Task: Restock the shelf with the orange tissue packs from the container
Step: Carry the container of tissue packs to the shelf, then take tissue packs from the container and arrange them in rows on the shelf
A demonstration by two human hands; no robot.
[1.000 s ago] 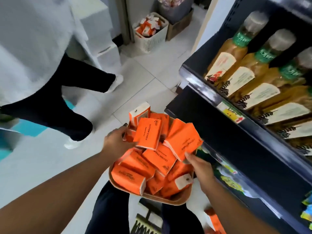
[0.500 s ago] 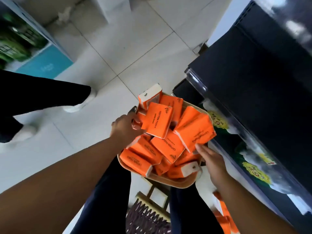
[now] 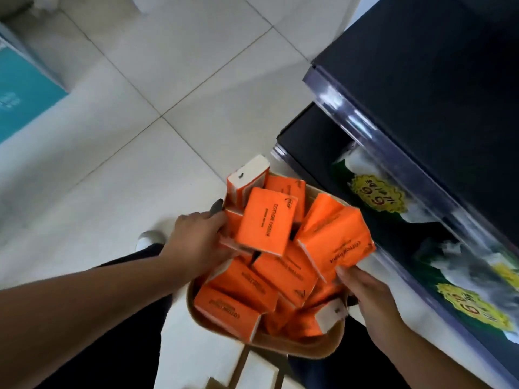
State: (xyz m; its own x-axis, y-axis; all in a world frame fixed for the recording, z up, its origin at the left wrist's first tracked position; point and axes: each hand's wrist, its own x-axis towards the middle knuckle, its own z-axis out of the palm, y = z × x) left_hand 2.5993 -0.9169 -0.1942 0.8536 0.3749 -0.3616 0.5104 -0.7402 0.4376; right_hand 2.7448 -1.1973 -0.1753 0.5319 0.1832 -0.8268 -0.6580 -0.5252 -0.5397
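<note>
A tan container [image 3: 295, 348] rests on my lap, heaped with several orange tissue packs [image 3: 238, 287]. My left hand [image 3: 196, 242] grips one flat orange pack [image 3: 265, 224] raised above the pile, at the container's left side. My right hand [image 3: 368, 296] holds a thicker bunch of orange packs [image 3: 334, 242] by its lower edge, tilted toward the dark shelf [image 3: 421, 88] on the right. One pack [image 3: 247, 178] stands upright at the container's far rim, white end up.
White tile floor [image 3: 168, 80] spreads to the left and ahead. The shelf's lower tier holds green and white packs with yellow price stickers [image 3: 377, 196]. A teal box [image 3: 22, 99] sits at the far left. My white shoe [image 3: 148, 238] shows beside my left wrist.
The view has tipped further down; the bottles and the other person's legs have left the frame. Both hands keep their packs in about the same place over the container.
</note>
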